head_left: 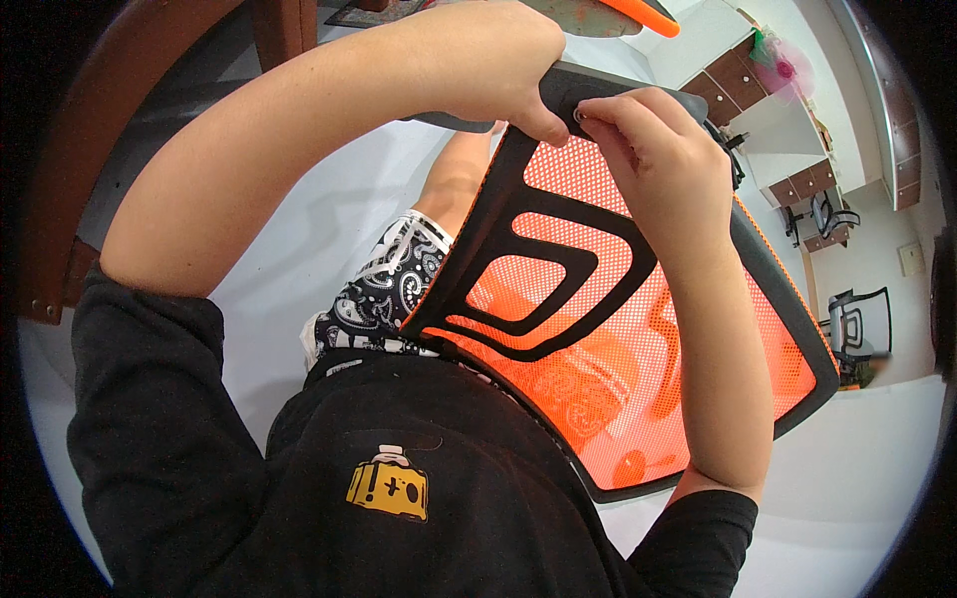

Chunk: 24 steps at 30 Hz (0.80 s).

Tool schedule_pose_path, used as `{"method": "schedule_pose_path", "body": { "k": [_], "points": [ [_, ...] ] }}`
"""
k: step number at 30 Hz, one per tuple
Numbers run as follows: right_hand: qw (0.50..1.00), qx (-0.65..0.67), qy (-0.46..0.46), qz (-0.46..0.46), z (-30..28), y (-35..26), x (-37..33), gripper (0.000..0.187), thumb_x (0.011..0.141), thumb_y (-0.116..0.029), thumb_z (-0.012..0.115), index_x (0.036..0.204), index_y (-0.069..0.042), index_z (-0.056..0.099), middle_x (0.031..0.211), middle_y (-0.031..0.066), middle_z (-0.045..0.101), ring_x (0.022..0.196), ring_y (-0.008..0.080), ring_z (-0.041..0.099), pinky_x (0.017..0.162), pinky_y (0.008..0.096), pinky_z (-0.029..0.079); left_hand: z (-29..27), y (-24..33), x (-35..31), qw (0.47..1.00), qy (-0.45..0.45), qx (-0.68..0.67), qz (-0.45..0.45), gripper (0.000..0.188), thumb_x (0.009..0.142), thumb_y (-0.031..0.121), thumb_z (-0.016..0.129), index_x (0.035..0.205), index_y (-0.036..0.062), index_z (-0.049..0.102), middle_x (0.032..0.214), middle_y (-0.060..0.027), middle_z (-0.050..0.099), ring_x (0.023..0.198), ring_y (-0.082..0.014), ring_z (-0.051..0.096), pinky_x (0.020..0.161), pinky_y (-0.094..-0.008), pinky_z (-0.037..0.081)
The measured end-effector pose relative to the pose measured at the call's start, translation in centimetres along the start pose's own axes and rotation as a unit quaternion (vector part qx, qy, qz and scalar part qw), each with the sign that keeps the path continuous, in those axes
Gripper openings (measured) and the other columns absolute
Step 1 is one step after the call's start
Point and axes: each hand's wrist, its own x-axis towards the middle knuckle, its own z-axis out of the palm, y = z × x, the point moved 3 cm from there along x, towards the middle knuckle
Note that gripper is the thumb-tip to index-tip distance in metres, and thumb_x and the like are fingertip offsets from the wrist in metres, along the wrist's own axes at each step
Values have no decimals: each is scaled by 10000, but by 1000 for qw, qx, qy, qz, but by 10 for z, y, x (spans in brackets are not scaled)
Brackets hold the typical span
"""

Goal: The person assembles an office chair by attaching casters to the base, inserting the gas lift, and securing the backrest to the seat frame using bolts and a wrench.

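An orange mesh chair backrest (653, 429) with a black plastic frame leans across my lap, its ribbed side facing up. At its far end is a black bracket (638, 85). My left hand (508, 70) is closed round the bracket's left part, the thumb on the near side and the other fingers hidden beyond it. Just right of that thumb, my right hand (663, 145) pinches a small silvery metal piece (579, 115) against the bracket. Its exact kind is too small to tell, and my fingers partly cover it.
Brown wooden furniture (284, 35) stands at the far left. Beyond the bracket lies an orange curved part (643, 14). White desks with brown drawers (726, 85) line the right side, with another mesh chair (859, 324) farther off. The floor (289, 229) is pale grey.
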Motion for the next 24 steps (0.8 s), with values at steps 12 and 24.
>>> {"method": "schedule_pose_path", "body": {
  "k": [12, 24],
  "points": [
    [997, -76, -9, -1, 1, -7, 5, 186, 779, -230, 700, 800, -107, 563, 774, 45, 544, 695, 235, 624, 589, 352, 516, 1, 4, 1, 1000, 4, -3, -23, 388, 748, 329, 711, 875, -34, 666, 813, -208, 668, 774, -315, 658, 703, -368, 521],
    [960, -127, 60, 242, -232, 50, -93, 195, 929, -203, 618, 1032, -51, 684, 862, -23, 632, 676, 18, 480, 597, 154, 354, 33, -15, 13, 981, 181, 60, 29, 537, 668, 241, 792, 1087, -38, 606, 913, -196, 669, 832, -275, 659, 775, -355, 504]
  ]
}}
